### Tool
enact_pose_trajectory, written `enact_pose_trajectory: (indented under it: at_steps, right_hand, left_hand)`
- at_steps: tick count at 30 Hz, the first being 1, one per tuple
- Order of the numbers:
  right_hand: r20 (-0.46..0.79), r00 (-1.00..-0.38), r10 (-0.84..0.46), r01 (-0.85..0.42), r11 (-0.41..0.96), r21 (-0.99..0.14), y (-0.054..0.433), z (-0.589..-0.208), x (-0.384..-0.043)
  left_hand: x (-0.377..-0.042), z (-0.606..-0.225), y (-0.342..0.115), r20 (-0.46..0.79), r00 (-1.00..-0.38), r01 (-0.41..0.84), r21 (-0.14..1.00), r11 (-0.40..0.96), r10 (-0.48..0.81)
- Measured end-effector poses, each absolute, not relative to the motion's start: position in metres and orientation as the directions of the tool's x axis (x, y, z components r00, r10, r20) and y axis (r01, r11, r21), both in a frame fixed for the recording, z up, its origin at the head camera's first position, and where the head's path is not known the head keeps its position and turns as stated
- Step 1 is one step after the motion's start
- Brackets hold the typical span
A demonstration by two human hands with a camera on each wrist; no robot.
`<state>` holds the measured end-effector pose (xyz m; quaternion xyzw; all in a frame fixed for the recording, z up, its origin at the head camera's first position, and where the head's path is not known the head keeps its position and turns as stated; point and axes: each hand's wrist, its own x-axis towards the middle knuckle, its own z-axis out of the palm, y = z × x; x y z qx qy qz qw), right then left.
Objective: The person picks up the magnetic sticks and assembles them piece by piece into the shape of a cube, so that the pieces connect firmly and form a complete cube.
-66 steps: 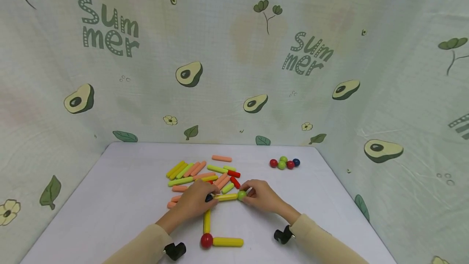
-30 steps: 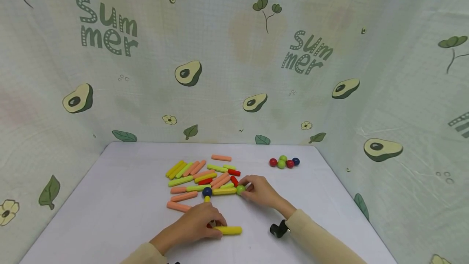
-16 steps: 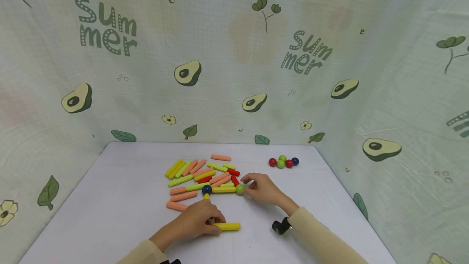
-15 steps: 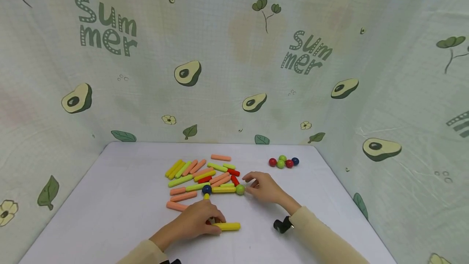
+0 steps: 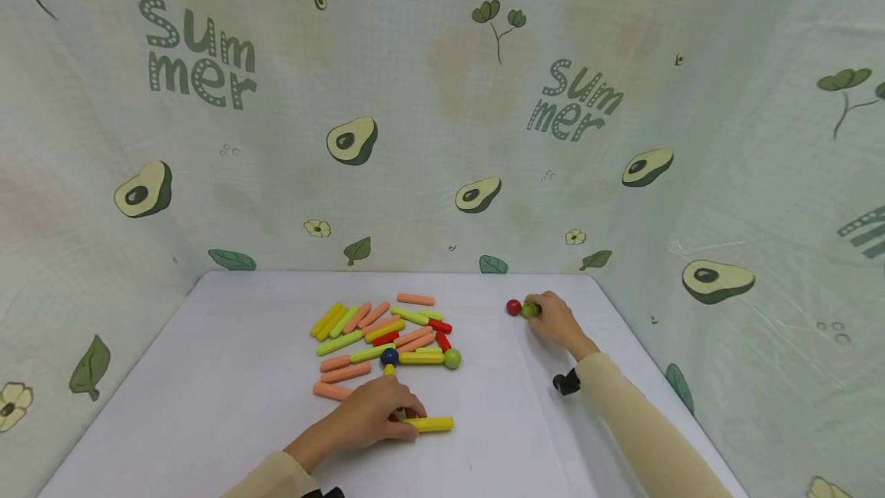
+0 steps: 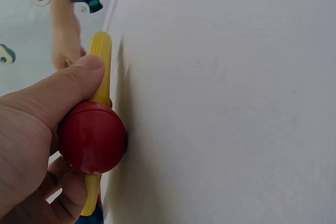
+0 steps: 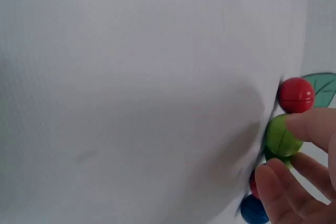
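Note:
My left hand grips a yellow stick at its joint with a red ball; thumb on the stick, fingers curled behind. A second yellow stick leads from that corner to a dark blue ball. From there another yellow stick reaches a light green ball. At the back right, my right hand has its thumb on a green ball and its index finger close to the ball's other side. A red ball sits beside it.
Loose sticks lie behind the joined pieces: orange, lime, yellow and short red. In the right wrist view, a blue ball lies below the fingers. A printed cloth hangs behind the table.
My right hand has left the light green ball on the yellow stick and moved right and back to the loose balls. Earlier, the left hand came down from the blue ball to the red-ball corner.

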<state>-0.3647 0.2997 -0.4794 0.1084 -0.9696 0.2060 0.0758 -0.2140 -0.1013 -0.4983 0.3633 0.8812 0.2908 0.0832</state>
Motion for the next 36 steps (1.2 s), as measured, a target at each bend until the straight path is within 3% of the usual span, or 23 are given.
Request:
enact_pose_trajectory:
  at_steps: [8, 16, 29, 36]
  right_hand:
    - [0.147, -0.968, -0.206, -0.246, 0.897, -0.367, 0.305, -0.489, -0.368]
    - [0.131, -0.943, -0.306, -0.333, 0.844, -0.421, 0.291, -0.484, -0.335]
    - [0.069, -0.817, -0.573, -0.512, 0.664, -0.545, 0.235, -0.473, -0.258]
    - [-0.038, -0.765, -0.643, -0.476, 0.604, -0.639, 0.212, -0.476, -0.229]
  left_hand:
    - [-0.213, -0.497, -0.101, 0.055, -0.728, 0.583, 0.574, 0.575, 0.684]
    - [-0.212, -0.496, -0.101, 0.044, -0.730, 0.579, 0.570, 0.583, 0.682]
    - [-0.213, -0.494, -0.099, 0.043, -0.735, 0.578, 0.563, 0.592, 0.676]
    - [-0.212, -0.494, -0.099, 0.041, -0.734, 0.576, 0.566, 0.590, 0.677]
